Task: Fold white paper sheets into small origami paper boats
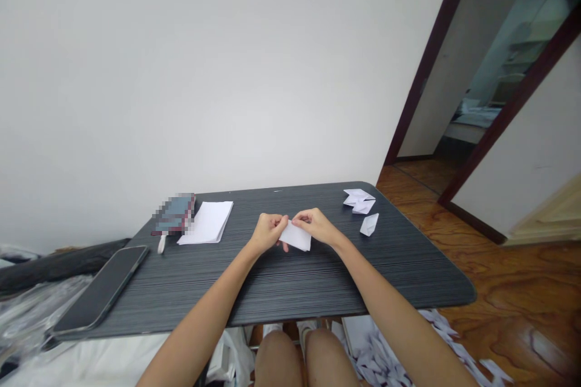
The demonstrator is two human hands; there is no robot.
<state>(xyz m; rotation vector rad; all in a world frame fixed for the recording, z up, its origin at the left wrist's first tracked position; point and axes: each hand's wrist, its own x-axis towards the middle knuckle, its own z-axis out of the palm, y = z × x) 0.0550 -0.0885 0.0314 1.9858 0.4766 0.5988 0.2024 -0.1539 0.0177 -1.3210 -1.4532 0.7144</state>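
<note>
White paper (298,237) sits just above the bench (318,296) centre; my left hand (267,231) and right hand (318,225) both pinch its top edge. I judge mid-fold; next crease needs aligned edges.

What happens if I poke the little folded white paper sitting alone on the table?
The small folded white paper shape would probably slide easily: it looks thin and light on the smooth dark table. Its raised folds would likely squash if pressed.

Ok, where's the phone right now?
In the head view, the phone lies at the table's near left corner, well left of the left hand and nearer the person than the paper stack.
</note>
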